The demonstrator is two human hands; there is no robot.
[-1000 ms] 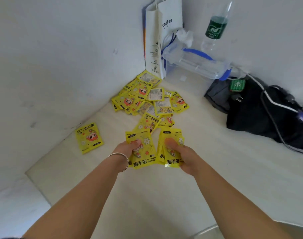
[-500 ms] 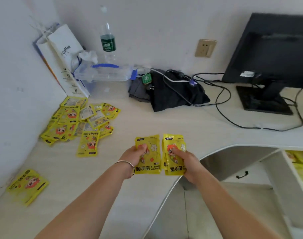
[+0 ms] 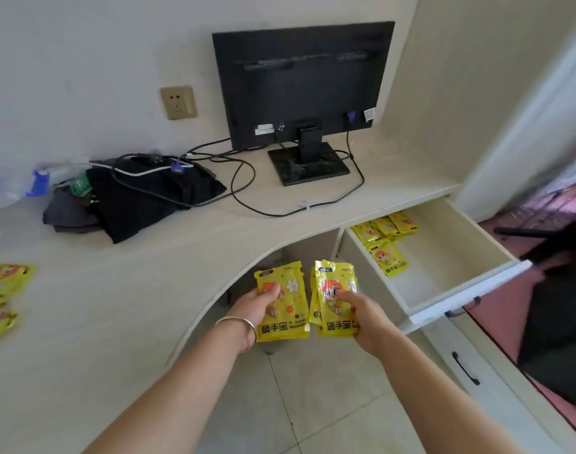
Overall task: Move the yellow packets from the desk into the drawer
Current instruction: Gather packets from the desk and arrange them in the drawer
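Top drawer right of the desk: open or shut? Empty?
The drawer is open, pulled well out. Not empty: yellow packets lie toward its back left; the rest of its floor is bare.

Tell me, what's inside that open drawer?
Yellow packets lie toward the back of the open drawer; its front is bare. Anything farther back, under the desk, is hidden.

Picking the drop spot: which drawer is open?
The top drawer, pulled out under the desk edge with yellow packets inside; the lower drawer with the black handle is closed.
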